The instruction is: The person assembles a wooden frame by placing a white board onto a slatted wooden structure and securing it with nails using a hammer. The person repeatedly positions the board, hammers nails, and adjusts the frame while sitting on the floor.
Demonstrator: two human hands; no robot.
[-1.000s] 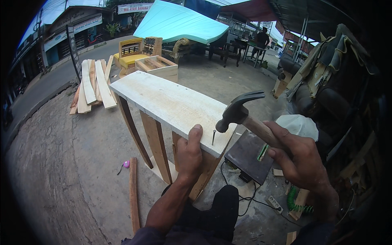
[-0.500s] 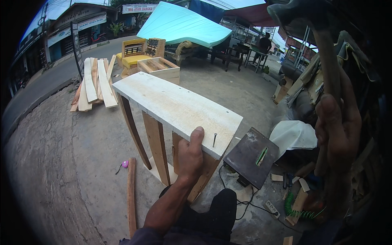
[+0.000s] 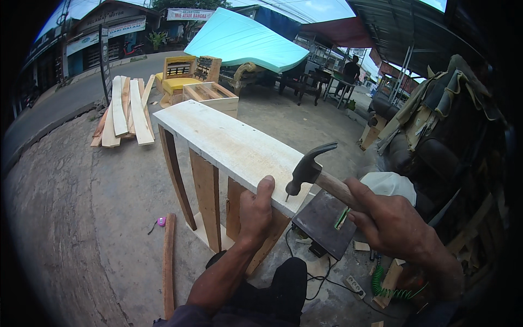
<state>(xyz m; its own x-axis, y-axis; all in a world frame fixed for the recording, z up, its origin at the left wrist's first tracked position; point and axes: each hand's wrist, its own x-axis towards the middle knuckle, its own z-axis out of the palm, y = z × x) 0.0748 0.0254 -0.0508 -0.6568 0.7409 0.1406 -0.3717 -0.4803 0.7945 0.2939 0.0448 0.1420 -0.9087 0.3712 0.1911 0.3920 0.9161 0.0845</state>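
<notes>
A wooden frame stands upright in front of me, with a pale board (image 3: 229, 135) across its top and brown slats (image 3: 205, 193) below. My left hand (image 3: 256, 212) grips the near edge of that board, thumb on top and fingers underneath. Close to the board's right end a nail (image 3: 287, 198) sticks up, partly driven in. Wrapped round the wooden handle of a claw hammer (image 3: 310, 170), my right hand (image 3: 389, 220) holds its head down at the nail's top. More nail heads dot the far edge of the board.
Right of the frame sits a dark square-topped stool (image 3: 327, 226), with a power strip (image 3: 355, 287), green coiled hose (image 3: 381, 283) and wood scraps nearby. Loose planks (image 3: 131, 111) lie back left. A pink tape measure (image 3: 161, 222) and long wood strip (image 3: 170, 261) rest on the ground.
My right hand has swung the hammer down from high on the right to the nail. The nail stands shorter above the board. My left hand keeps its grip.
</notes>
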